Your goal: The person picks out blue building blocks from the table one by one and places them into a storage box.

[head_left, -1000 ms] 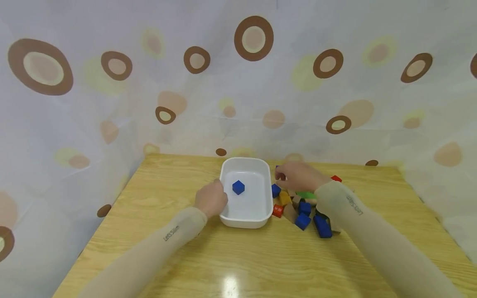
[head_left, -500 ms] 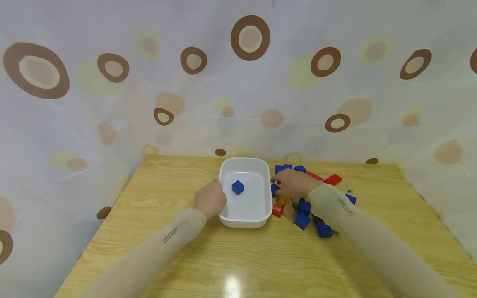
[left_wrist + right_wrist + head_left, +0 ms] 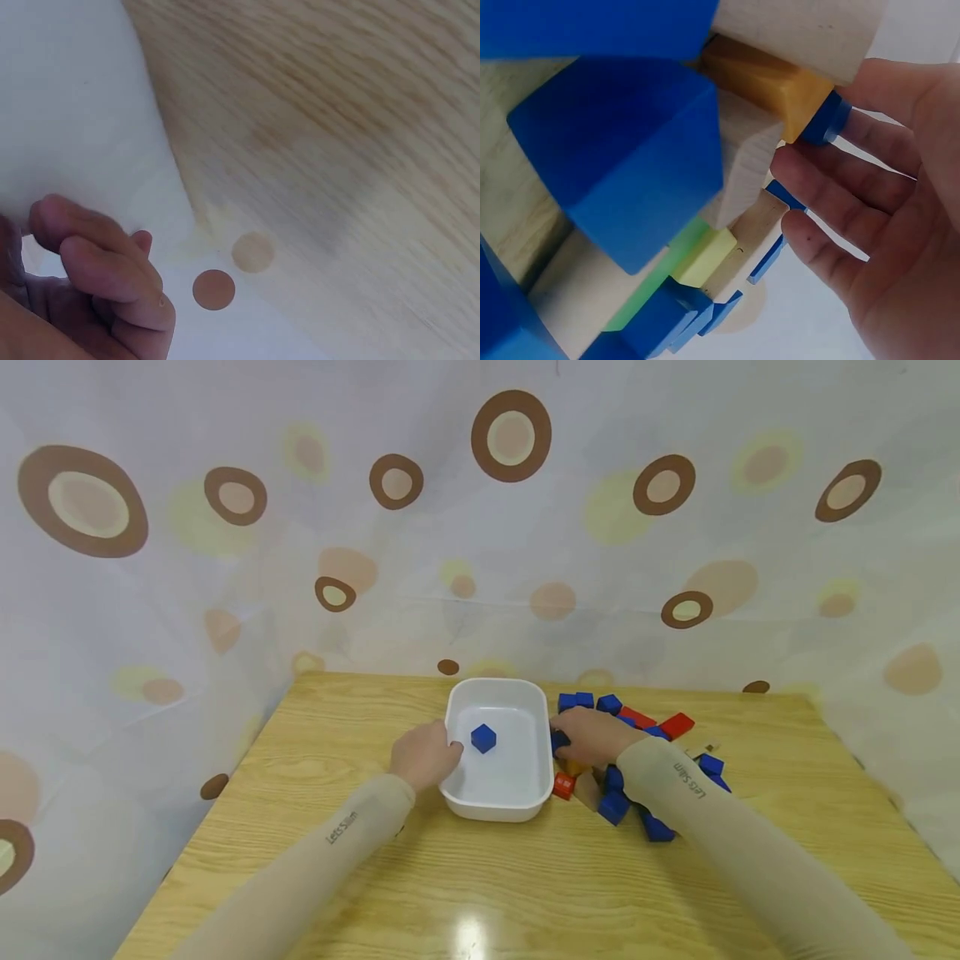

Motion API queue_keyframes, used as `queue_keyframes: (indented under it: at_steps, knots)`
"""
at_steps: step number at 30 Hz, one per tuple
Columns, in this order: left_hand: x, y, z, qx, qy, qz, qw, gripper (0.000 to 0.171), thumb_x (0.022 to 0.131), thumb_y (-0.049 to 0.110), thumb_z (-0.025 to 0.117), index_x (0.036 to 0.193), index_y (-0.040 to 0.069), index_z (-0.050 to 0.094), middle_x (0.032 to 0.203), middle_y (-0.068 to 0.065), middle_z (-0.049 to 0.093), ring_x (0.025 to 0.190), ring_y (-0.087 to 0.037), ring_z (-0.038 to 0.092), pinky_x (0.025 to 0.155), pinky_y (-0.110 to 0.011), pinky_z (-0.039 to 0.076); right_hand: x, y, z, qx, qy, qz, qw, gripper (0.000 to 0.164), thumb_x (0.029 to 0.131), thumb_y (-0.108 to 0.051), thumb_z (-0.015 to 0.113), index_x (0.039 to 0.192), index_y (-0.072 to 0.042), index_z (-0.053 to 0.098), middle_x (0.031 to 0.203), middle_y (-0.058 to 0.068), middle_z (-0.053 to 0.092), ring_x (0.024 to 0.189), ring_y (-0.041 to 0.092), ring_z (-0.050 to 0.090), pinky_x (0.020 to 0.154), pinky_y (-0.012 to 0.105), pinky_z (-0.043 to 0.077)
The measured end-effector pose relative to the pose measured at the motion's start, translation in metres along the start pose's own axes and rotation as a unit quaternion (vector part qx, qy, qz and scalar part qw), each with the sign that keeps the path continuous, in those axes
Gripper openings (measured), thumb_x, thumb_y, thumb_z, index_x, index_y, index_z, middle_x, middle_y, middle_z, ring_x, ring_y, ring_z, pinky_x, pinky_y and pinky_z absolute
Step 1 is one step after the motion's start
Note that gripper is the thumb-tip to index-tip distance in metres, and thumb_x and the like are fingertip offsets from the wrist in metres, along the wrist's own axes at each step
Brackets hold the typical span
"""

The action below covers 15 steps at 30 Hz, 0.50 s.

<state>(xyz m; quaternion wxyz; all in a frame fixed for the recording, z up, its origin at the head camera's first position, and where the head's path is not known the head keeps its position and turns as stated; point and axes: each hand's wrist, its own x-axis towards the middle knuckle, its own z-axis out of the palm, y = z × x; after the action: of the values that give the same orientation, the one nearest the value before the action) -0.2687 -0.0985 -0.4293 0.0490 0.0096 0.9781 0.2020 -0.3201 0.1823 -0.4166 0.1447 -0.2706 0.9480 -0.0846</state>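
Observation:
My left hand [image 3: 426, 756] grips the left wall of a white plastic tray [image 3: 498, 811]. Its curled fingers [image 3: 112, 277] show beside the tray wall in the left wrist view. Inside the tray sits one blue block [image 3: 483, 738]. Just beyond the tray's right rim, my right hand [image 3: 592, 735] pinches another blue block [image 3: 559, 742], partly hidden by the fingers. In the right wrist view an orange block [image 3: 769, 79] covers part of that blue block [image 3: 826, 118]. Below the right hand lie a red block [image 3: 564, 785] and several blue ones.
Several loose blocks crowd the wooden table [image 3: 480, 868] right of the tray, including a red block [image 3: 678, 725], a blue block [image 3: 613, 807] and a green block [image 3: 649, 292]. A patterned sheet [image 3: 420, 552] hangs along the table's back and sides.
My right hand has come down and leftward from the back of the pile, and its fingers have closed in on a blue block. The left hand keeps its place at the tray.

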Motion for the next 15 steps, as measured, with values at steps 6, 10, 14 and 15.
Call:
queue_keyframes:
  at_steps: [6, 10, 14, 15]
  knots:
    - [0.005, 0.002, 0.006, 0.007, -0.002, -0.005, 1.0000, 0.028, 0.098, 0.024, 0.056, 0.113, 0.000, 0.061, 0.084, -0.005, 0.061, 0.074, -0.020, 0.060, 0.066, -0.032, 0.051, -0.005, 0.002, -0.005, 0.015, 0.009, 0.010, 1.000, 0.044, 0.097, -0.025, 0.067, 0.139, -0.015, 0.060, 0.130, 0.005, 0.066, 0.099, 0.018, 0.061, 0.087, 0.039, 0.056]
    - [0.006, 0.003, 0.009, 0.006, -0.001, -0.013, 0.9999, 0.032, 0.099, 0.022, 0.055, 0.119, -0.002, 0.060, 0.086, -0.007, 0.062, 0.075, -0.021, 0.061, 0.068, -0.034, 0.053, -0.010, 0.003, -0.014, 0.006, 0.027, 0.010, 1.000, 0.039, 0.096, -0.024, 0.067, 0.133, -0.012, 0.063, 0.119, 0.004, 0.067, 0.093, 0.018, 0.059, 0.083, 0.036, 0.055]
    - [0.005, 0.003, 0.009, 0.002, -0.002, -0.018, 0.9998, 0.031, 0.099, 0.021, 0.055, 0.119, -0.002, 0.060, 0.087, -0.007, 0.061, 0.075, -0.020, 0.061, 0.068, -0.034, 0.054, -0.020, -0.001, -0.025, 0.002, 0.046, 0.007, 0.999, 0.038, 0.095, -0.025, 0.067, 0.129, -0.010, 0.065, 0.116, 0.004, 0.068, 0.091, 0.019, 0.060, 0.087, 0.041, 0.056]
    - [0.005, 0.003, 0.010, 0.002, -0.002, -0.018, 0.9998, 0.031, 0.099, 0.021, 0.055, 0.119, -0.002, 0.059, 0.086, -0.007, 0.061, 0.075, -0.020, 0.061, 0.069, -0.034, 0.054, -0.022, -0.002, -0.027, 0.000, 0.053, 0.009, 0.999, 0.038, 0.094, -0.026, 0.068, 0.128, -0.010, 0.065, 0.116, 0.004, 0.068, 0.091, 0.019, 0.059, 0.088, 0.041, 0.056]
